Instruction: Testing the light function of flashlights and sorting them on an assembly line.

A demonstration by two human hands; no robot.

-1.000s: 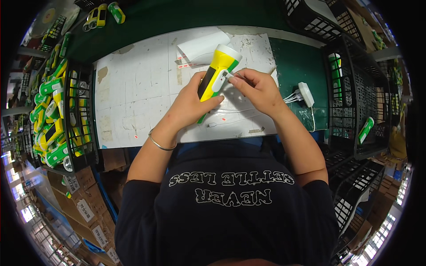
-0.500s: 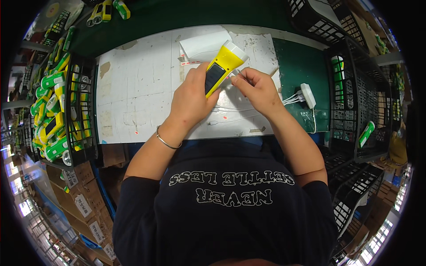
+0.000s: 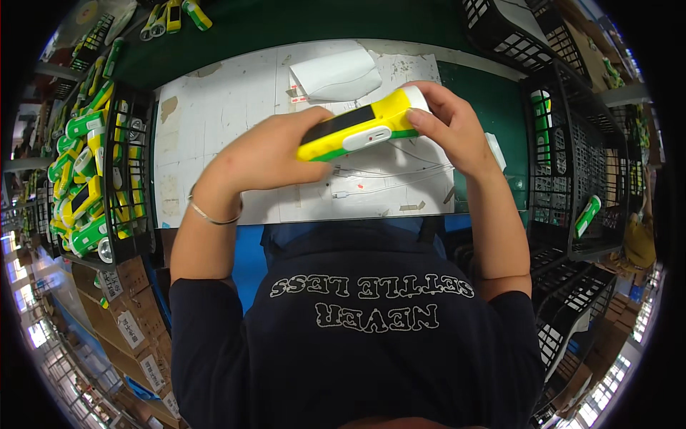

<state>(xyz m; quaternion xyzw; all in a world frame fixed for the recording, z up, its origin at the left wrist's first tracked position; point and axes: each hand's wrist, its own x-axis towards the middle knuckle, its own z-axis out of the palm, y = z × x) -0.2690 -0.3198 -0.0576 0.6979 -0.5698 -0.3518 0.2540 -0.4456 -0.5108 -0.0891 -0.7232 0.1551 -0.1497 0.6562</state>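
A yellow and green flashlight (image 3: 364, 127) with a dark panel and a white side plate is held between my two hands above the white work board (image 3: 207, 154). Its tail end rests in the grip of my left hand (image 3: 268, 154), thumb on the upper side. My right hand (image 3: 451, 129) is closed around the white head end, its thumb on the near side. Under the flashlight several white charging cables (image 3: 386, 179) lie on the board. They run toward a white charger block (image 3: 496, 151), partly hidden by my right forearm.
A curled white sheet (image 3: 336, 75) lies at the board's far side. To the left stands a black crate (image 3: 132, 239) piled with flashlights. On the right a black crate (image 3: 572, 247) holds several green and white ones. Several flashlights (image 3: 173, 18) lie at the far left on the green table.
The flashlight has turned from steeply slanted to nearly level, its side plate now showing. My right hand has moved from beside it, near a cable, onto its head. My left hand has shifted left.
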